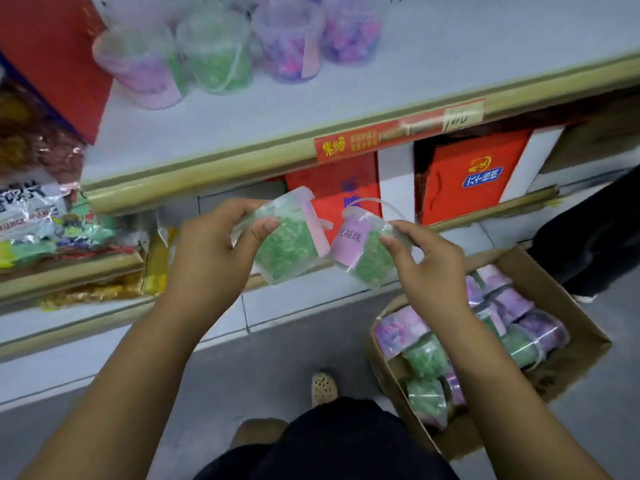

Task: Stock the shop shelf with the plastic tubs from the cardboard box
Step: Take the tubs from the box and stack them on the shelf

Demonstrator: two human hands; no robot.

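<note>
Green-filled tubs (291,251) (pink labels), brown cardboard box (568,306).

Red gift boxes (464,178) stand right of foil snack packets (31,216).

Two tubs held, one per hand: left tub (287,244) in left hand (207,251), right tub (363,251) in right hand (426,268). Above the fingers: four shelf tubs (214,57), blurred. Just behind the fingers: two red cartons (464,181). Below-right of the fingers: one cardboard box (585,334), boxed tubs (426,355) at least eight, exact count unclear.
</note>
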